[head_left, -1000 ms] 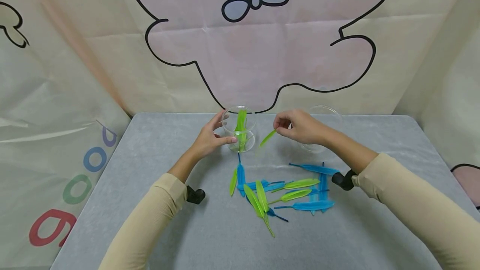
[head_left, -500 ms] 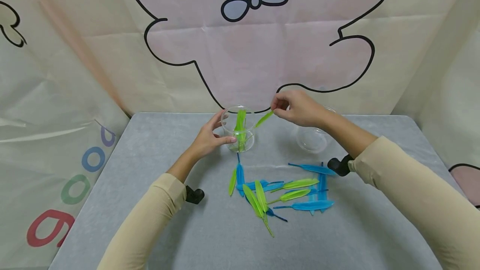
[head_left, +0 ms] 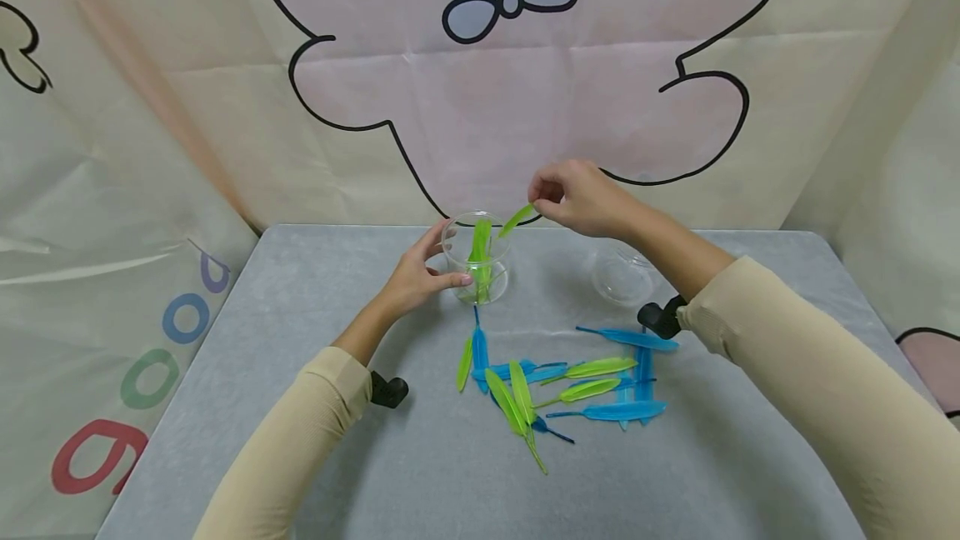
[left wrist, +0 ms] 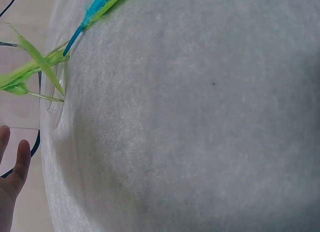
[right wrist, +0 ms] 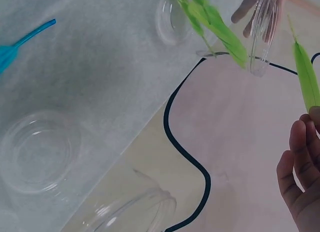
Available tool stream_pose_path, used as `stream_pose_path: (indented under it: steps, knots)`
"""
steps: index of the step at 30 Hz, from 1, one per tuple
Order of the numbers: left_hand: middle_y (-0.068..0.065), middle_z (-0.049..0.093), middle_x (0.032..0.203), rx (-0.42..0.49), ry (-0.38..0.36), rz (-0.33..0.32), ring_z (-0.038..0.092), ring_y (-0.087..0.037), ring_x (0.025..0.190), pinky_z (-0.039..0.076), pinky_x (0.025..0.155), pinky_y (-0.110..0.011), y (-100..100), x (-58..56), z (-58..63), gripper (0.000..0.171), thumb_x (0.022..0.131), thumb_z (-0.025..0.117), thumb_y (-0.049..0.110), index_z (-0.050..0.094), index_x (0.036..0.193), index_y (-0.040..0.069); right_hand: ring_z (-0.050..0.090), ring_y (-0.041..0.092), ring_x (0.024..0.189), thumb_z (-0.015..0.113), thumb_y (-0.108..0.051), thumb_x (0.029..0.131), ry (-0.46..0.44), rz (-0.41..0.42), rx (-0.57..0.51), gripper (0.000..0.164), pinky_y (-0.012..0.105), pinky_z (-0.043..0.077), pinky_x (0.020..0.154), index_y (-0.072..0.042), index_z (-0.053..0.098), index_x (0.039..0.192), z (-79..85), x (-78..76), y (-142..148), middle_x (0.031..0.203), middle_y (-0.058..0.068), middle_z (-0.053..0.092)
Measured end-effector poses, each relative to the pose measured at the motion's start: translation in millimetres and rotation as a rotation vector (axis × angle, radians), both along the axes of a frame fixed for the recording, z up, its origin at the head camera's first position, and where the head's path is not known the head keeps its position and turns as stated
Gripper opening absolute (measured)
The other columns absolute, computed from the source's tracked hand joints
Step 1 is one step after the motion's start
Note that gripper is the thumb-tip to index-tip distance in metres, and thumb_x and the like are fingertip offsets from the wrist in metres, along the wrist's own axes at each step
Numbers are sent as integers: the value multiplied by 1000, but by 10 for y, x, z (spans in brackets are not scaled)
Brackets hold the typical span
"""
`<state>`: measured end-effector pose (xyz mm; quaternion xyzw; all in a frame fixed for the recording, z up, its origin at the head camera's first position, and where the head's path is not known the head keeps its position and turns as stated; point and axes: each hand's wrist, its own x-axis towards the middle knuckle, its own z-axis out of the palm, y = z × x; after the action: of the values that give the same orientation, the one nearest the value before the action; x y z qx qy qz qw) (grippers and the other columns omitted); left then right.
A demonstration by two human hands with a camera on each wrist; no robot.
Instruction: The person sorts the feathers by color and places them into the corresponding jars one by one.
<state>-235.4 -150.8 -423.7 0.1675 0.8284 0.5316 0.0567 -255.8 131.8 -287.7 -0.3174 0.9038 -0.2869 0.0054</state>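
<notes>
My left hand point(head_left: 420, 275) grips a clear plastic cup point(head_left: 500, 275) at the back of the table, thumb in front and fingers round its far side. Several green feathers point(head_left: 481, 250) stand inside. In the left wrist view, part of the left hand point(left wrist: 15, 177) shows at the lower left. Above and right of the cup, my right hand point(head_left: 577, 200) pinches a green feather point(head_left: 515, 220) by one end. Its other end slants down towards the cup's rim. The right wrist view shows that feather point(right wrist: 306, 72) pointing up from the fingertips.
A second clear cup point(head_left: 622, 280) stands beneath the right forearm. Blue feathers point(head_left: 611, 412) and green feathers point(head_left: 596, 368) lie crossed on the grey table point(head_left: 420, 473). One blue feather point(head_left: 480, 348) lies just before the held cup. A printed cloth point(head_left: 480, 123) hangs behind.
My right hand has risen and moved left with the green feather, bringing it near the cup's rim. The left hand and its cup have stayed in place.
</notes>
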Motion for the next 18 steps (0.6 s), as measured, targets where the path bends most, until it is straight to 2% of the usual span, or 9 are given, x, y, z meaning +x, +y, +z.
stream_pose_path:
  steps: [7, 18]
  knots:
    - [-13, 38, 156, 4, 10, -4, 42, -29, 138, 51, 93, -50, 3, -3, -9, 95, 84, 83, 21, 25, 159, 23, 57, 23, 75, 64, -5, 93, 0, -13, 19, 7, 36, 50, 71, -3, 71, 93, -50, -30, -116, 84, 8, 66]
    - [-15, 38, 155, 25, 4, -11, 41, -34, 139, 51, 93, -51, 0, -8, -7, 93, 84, 82, 20, 26, 158, 22, 59, 22, 78, 65, -5, 93, -2, 4, 42, 6, 36, 52, 74, -4, 70, 92, -185, -29, -338, 84, 7, 66]
